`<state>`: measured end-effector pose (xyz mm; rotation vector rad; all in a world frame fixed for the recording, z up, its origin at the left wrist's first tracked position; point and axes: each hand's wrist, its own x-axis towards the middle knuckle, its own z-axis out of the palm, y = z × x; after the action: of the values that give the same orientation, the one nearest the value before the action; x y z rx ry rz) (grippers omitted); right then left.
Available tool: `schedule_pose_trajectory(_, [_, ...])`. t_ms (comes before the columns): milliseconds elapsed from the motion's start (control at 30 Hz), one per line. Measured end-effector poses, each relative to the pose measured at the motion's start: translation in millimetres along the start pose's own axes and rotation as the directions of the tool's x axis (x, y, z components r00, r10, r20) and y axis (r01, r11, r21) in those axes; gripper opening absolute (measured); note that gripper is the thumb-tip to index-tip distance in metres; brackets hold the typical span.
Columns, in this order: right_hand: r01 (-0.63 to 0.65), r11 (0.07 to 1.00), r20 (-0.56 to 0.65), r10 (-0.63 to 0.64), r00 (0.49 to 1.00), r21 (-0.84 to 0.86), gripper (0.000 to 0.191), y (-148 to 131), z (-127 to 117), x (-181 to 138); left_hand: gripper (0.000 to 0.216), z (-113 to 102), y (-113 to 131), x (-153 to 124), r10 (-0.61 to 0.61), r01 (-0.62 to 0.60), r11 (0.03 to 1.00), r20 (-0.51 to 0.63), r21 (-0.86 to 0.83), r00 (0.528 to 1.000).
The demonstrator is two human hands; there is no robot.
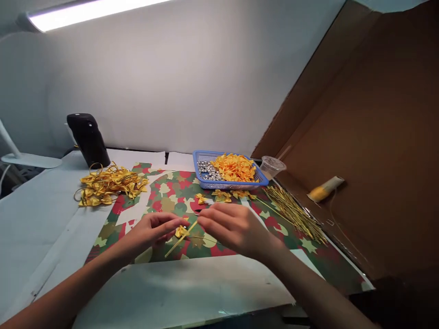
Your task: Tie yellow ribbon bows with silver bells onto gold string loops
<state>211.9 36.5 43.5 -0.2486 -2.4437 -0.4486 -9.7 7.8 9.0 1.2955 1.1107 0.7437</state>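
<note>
My left hand (156, 228) pinches a small yellow ribbon bow (180, 232) between thumb and fingers, over the patterned sheet. A tiny shiny silver bit shows beside the bow at my thumb tip. Close to it on the right, my right hand (233, 226) has its fingers closed on a thin pale-yellow strip (180, 240), which slants down to the left in front of the bow. A thin dark line runs from the bow to the right, under my right hand. Part of a dark object shows behind my right fingertips, too hidden to name.
A blue basket (233, 184) holds silver beads (208, 171) and orange-yellow bows (236, 167). Loose bows (222, 196) lie before it. Gold twist ties (298, 212) lie right, a clear plastic cup (272, 168) behind. Looped bows (109, 185) and a black object (88, 140) stand left; cardboard (370, 151) walls the right.
</note>
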Motion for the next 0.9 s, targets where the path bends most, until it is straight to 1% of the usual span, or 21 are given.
schedule_pose_trajectory(100, [0.050,0.998,-0.085,-0.047,0.995,0.030,0.018,-7,27,11,0.041,-5,-2,-1,-0.060,0.061,0.997,0.017,-0.037,0.998])
schedule_pose_trajectory(167, [0.047,0.997,-0.114,-0.040,0.993,0.065,0.018,-7,40,11,0.035,-5,0,-2,-0.082,0.082,0.995,0.005,-0.051,0.997])
schedule_pose_trajectory(233, [0.012,0.993,-0.127,0.003,0.992,0.113,0.018,-5,48,7,0.030,-4,2,-3,-0.088,0.088,0.994,-0.009,-0.058,0.996])
schedule_pose_trajectory(300, [-0.061,0.982,-0.138,0.086,0.987,0.178,0.017,-1,53,1,0.026,-2,4,-3,-0.080,0.079,0.995,-0.011,-0.058,0.997])
schedule_pose_trajectory(367, [-0.168,0.955,-0.157,0.210,0.965,0.245,0.016,2,56,-6,0.021,-1,4,-3,-0.059,0.059,0.997,-0.007,-0.054,0.998])
schedule_pose_trajectory(433, [-0.273,0.912,-0.188,0.339,0.922,0.307,0.013,3,57,-11,0.017,0,2,-3,-0.022,0.022,0.999,0.002,-0.037,1.000])
schedule_pose_trajectory(500, [-0.371,0.843,-0.209,0.473,0.856,0.388,0.011,1,58,-13,0.013,0,-1,-3,0.042,-0.042,0.999,0.007,0.005,0.999])
schedule_pose_trajectory(533, [-0.421,0.785,-0.196,0.549,0.813,0.454,0.010,-2,58,-13,0.012,1,-3,-3,0.084,-0.084,0.996,0.008,0.038,0.996])
schedule_pose_trajectory(567, [-0.470,0.700,-0.158,0.631,0.760,0.538,0.009,-4,57,-12,0.012,1,-4,-4,0.127,-0.127,0.989,0.007,0.080,0.992])
schedule_pose_trajectory(600, [-0.510,0.586,-0.097,0.711,0.696,0.630,0.008,-7,57,-11,0.013,2,-5,-5,0.164,-0.163,0.978,0.005,0.127,0.986])
schedule_pose_trajectory(667, [-0.543,0.295,0.073,0.828,0.556,0.786,0.003,-12,57,-8,0.022,4,-4,-8,0.206,-0.200,0.957,-0.006,0.209,0.979])
schedule_pose_trajectory(700, [-0.533,0.150,0.160,0.856,0.492,0.833,0.002,-14,57,-7,0.027,6,-2,-9,0.209,-0.198,0.953,-0.026,0.228,0.978])
schedule_pose_trajectory(733, [-0.512,0.022,0.241,0.864,0.441,0.858,0.004,-15,57,-6,0.030,7,-1,-11,0.202,-0.184,0.954,-0.057,0.236,0.978])
schedule_pose_trajectory(767, [-0.487,-0.084,0.311,0.859,0.406,0.869,0.008,-16,58,-5,0.033,8,0,-12,0.184,-0.157,0.959,-0.099,0.234,0.978])
schedule_pose_trajectory(800, [-0.462,-0.170,0.370,0.844,0.387,0.871,0.011,-16,59,-5,0.033,9,1,-12,0.158,-0.122,0.967,-0.145,0.226,0.977])
schedule_pose_trajectory(833, [-0.440,-0.233,0.415,0.826,0.382,0.868,0.013,-17,60,-5,0.032,10,2,-13,0.129,-0.088,0.974,-0.190,0.211,0.973])
schedule_pose_trajectory(900, [-0.406,-0.309,0.469,0.790,0.394,0.860,0.015,-19,63,-5,0.028,11,2,-12,0.076,-0.035,0.986,-0.255,0.162,0.964])
